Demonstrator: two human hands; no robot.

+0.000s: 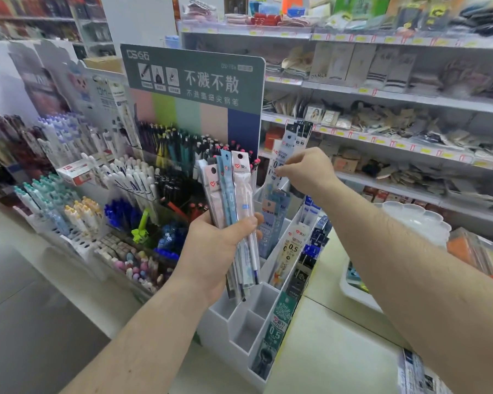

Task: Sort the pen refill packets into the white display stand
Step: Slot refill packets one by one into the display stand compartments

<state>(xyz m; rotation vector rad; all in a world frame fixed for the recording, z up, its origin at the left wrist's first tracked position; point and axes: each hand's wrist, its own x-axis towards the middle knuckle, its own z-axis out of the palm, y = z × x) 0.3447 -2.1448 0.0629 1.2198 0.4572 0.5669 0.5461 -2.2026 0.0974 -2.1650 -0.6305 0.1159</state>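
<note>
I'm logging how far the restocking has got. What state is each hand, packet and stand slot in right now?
Left hand: grips a fanned bunch of packets, upright.
Right hand: pinches a few packets, raised above the stand.
White stand: front slots empty; right-hand and rear slots hold upright packets.
Green packet: seated in the front right slot.

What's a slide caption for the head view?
Left hand grips refill packets; right hand pinches another packet above the white stand.
</note>
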